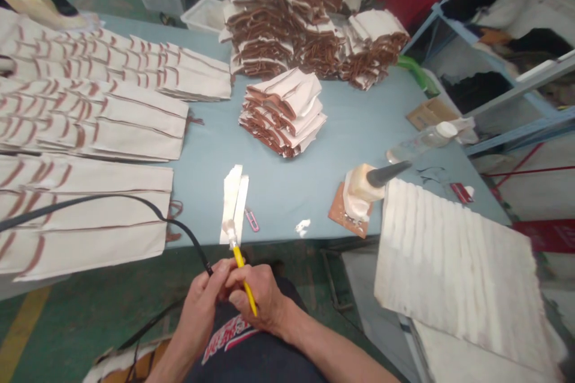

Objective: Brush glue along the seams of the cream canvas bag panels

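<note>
My right hand [258, 299] is closed around a yellow-handled brush [240, 263] whose white tip touches the near end of two narrow white strips [234, 200] lying on the blue table [350, 131]. My left hand [204, 302] sits close beside it, fingers curled at the end of a black cable [148, 206] that runs off to the left. Both hands hover just off the table's front edge, above my lap.
Rows of cream fabric pieces with brown trim [85, 131] cover the left of the table. Folded stacks [283, 111] and bigger piles [309, 24] stand behind. A glue pot with a brush [359, 191], a clear bottle [422, 140] and a white board [453, 263] are at right.
</note>
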Demonstrator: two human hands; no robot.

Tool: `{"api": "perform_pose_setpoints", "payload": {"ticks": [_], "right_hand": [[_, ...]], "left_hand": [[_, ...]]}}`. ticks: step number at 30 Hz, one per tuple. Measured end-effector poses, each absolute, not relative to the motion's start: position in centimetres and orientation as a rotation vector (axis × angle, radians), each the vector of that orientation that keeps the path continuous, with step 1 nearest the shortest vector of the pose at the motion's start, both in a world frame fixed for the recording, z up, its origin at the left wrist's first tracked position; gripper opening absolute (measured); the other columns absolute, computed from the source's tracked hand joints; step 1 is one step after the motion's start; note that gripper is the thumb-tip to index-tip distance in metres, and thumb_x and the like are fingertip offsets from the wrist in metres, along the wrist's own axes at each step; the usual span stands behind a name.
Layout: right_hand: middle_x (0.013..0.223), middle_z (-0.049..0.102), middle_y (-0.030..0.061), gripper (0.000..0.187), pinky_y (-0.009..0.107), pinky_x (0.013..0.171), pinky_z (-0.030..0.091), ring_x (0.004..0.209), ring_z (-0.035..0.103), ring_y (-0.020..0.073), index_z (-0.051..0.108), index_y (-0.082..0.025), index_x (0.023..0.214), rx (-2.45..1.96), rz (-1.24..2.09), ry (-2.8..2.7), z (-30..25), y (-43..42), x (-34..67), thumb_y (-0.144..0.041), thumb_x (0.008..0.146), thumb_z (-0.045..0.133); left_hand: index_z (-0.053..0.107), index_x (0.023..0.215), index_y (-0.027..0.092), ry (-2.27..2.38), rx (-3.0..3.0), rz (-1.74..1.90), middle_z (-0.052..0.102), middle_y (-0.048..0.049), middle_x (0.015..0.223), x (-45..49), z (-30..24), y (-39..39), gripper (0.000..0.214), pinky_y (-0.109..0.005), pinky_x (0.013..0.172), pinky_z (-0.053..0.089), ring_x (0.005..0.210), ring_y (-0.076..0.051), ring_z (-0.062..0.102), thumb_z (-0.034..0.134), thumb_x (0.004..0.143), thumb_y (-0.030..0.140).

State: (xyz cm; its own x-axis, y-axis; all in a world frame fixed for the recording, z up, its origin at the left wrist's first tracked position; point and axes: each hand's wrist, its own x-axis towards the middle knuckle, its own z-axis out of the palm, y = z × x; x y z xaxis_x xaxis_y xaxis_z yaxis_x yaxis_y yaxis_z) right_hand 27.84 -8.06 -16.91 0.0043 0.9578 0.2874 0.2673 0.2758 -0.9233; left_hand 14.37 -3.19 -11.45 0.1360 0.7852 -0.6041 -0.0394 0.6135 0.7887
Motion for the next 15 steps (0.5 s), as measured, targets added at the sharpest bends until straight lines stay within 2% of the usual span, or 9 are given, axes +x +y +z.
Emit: {"api": "perform_pose_setpoints", "payload": {"ticks": [2,4,9,12,15], "right_hand": [[0.079,0.079,0.0021,0.045,0.025,0.069,0.060,0.068,0.076,0.0160,0.066,-0.026,0.101,-1.184,0.855,-1.546,-16.6,-7.9,26.8,-0.058,0.113,0.036],[0.075,0.078,0.0009,0.046,0.024,0.066,0.059,0.063,0.074,0.0153,0.066,-0.026,0.102,-1.160,0.824,-1.594,-16.6,-7.6,25.8,-0.056,0.114,0.034],[0.081,0.080,-0.0002,0.048,0.022,0.065,0.058,0.068,0.075,0.0142,0.069,-0.027,0.111,-1.095,0.807,-1.754,-16.9,-7.0,23.9,-0.062,0.112,0.035],[0.086,0.083,-0.0020,0.040,0.020,0.064,0.055,0.072,0.077,0.0134,0.072,-0.033,0.118,-1.069,0.776,-1.919,-16.8,-7.4,23.7,-0.062,0.110,0.047],[0.078,0.081,-0.0055,0.025,0.019,0.060,0.050,0.065,0.074,0.0120,0.074,-0.036,0.123,-1.201,0.787,-2.026,-17.3,-7.9,25.3,-0.047,0.104,0.062]], "left_hand": [[0.087,0.081,0.020,1.340,0.588,0.662,0.079,-0.0052,0.086,13.7,-10.8,-3.7,0.051,-0.027,0.075,0.058,0.086,-0.023,0.069,0.098,0.059,0.064],[0.088,0.085,0.020,1.365,0.425,0.646,0.082,-0.0059,0.093,13.0,-10.2,-4.0,0.051,-0.027,0.079,0.060,0.092,-0.025,0.071,0.102,0.051,0.056],[0.086,0.082,0.017,1.440,0.178,0.594,0.080,-0.0060,0.089,11.3,-9.4,-3.9,0.051,-0.027,0.071,0.063,0.086,-0.023,0.072,0.104,0.042,0.042],[0.084,0.079,0.015,1.471,0.149,0.632,0.075,-0.0040,0.081,10.4,-9.5,-3.4,0.061,-0.025,0.061,0.060,0.075,-0.019,0.068,0.107,0.033,0.049],[0.082,0.081,0.015,1.493,0.278,0.763,0.068,0.0012,0.072,8.9,-10.1,-2.6,0.068,-0.019,0.050,0.049,0.061,-0.011,0.053,0.106,0.037,0.061]]}}
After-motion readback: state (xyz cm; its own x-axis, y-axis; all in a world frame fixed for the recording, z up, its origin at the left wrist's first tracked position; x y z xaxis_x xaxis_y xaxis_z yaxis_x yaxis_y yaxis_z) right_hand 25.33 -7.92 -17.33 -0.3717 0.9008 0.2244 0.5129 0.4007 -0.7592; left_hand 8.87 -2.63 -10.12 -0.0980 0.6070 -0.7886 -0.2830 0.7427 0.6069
